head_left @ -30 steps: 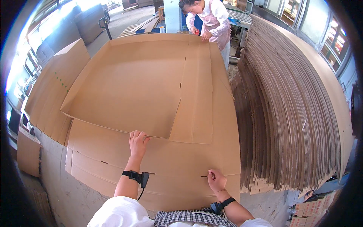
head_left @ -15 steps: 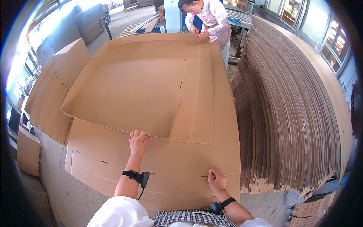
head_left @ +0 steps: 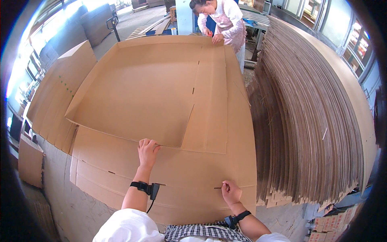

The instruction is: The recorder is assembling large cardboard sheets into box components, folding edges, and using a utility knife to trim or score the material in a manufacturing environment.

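A large brown cardboard sheet (head_left: 137, 84) with its left, far and near edges folded up lies on other flat cardboard. My left hand (head_left: 148, 152) is closed on its near raised flap, fingers over the top edge. Small dark slots run along the right part of this sheet. My right hand (head_left: 231, 192) is curled closed above the lower cardboard sheet (head_left: 193, 169), beside a slot near its right edge. What the curled fingers hold, if anything, is hidden. At the far right corner, a co-worker (head_left: 225, 24) bends over the sheet with a small red thing in one hand.
A tall stack of cardboard sheets (head_left: 306, 109) stands close on my right. More cardboard (head_left: 60, 92) leans at the left, with a smaller stack (head_left: 30, 161) below it. A pallet jack handle (head_left: 113, 26) and wooden slats (head_left: 149, 30) are at the back.
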`<state>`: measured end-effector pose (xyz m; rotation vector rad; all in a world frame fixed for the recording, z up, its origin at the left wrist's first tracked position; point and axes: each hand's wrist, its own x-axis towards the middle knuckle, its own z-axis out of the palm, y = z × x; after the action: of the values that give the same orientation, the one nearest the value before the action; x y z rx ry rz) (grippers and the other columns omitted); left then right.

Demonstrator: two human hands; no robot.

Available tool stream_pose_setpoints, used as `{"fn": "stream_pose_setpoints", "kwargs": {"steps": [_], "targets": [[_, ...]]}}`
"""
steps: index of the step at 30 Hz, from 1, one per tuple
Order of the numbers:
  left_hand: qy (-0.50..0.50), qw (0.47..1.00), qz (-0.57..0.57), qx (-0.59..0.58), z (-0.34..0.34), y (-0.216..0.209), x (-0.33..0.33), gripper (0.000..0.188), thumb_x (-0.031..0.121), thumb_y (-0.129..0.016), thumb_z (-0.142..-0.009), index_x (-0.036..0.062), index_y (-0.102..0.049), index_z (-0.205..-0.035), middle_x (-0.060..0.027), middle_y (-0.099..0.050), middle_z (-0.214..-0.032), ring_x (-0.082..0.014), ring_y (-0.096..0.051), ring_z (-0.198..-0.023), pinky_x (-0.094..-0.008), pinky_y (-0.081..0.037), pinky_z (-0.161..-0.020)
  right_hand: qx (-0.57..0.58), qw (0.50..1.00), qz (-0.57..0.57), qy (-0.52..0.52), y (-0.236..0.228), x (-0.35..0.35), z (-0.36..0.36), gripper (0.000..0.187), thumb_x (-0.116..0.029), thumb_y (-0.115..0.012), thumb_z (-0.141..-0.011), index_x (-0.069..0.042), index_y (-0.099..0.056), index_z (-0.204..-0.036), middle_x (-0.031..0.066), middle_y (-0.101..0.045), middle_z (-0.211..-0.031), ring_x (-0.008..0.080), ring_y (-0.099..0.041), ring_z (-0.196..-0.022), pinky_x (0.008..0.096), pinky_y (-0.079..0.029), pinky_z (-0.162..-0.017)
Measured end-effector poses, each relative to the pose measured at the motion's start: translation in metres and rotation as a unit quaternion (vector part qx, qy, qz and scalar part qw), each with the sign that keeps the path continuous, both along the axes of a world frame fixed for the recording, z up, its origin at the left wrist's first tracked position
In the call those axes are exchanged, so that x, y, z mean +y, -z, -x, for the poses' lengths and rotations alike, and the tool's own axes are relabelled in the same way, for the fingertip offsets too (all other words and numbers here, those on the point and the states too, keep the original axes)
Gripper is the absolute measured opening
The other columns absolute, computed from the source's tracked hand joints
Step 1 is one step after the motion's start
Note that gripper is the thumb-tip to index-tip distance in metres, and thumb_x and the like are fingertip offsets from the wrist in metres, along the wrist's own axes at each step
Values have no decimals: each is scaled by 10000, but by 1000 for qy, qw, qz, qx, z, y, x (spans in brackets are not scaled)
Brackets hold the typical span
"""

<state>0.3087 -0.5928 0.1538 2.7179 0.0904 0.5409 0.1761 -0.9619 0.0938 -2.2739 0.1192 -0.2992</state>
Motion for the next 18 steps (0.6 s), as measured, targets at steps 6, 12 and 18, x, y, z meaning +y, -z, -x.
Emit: {"fn": "stream_pose_setpoints", "kwargs": {"steps": [6,12,18], "targets": [[2,1000,-7,-9,0,2,1,215,212,-753,-726,119,-636,-881,-40,-575,-951,-278,-494,-1066,-440,-412,-865,6,1000,11,-6,1,-1,0,41,-102,-658,-809,-96,-673,-846,50,-620,-705,141,-581,-520,263,-464,-494],[1,1000,1,-5,-1,0,-1,212,218,-752,-730,120,-638,-880,-39,-576,-946,-276,-497,-1064,-440,-411,-864,8,1000,8,-6,3,-2,0,46,-106,-657,-810,-95,-674,-851,49,-619,-699,141,-583,-523,263,-465,-495],[-3,1000,0,0,0,-2,-1,208,215,-752,-733,122,-639,-881,-34,-577,-946,-272,-495,-1073,-442,-410,-867,14,1000,7,-7,4,-2,0,53,-110,-656,-810,-94,-680,-854,47,-622,-698,138,-585,-527,263,-464,-496]]}}
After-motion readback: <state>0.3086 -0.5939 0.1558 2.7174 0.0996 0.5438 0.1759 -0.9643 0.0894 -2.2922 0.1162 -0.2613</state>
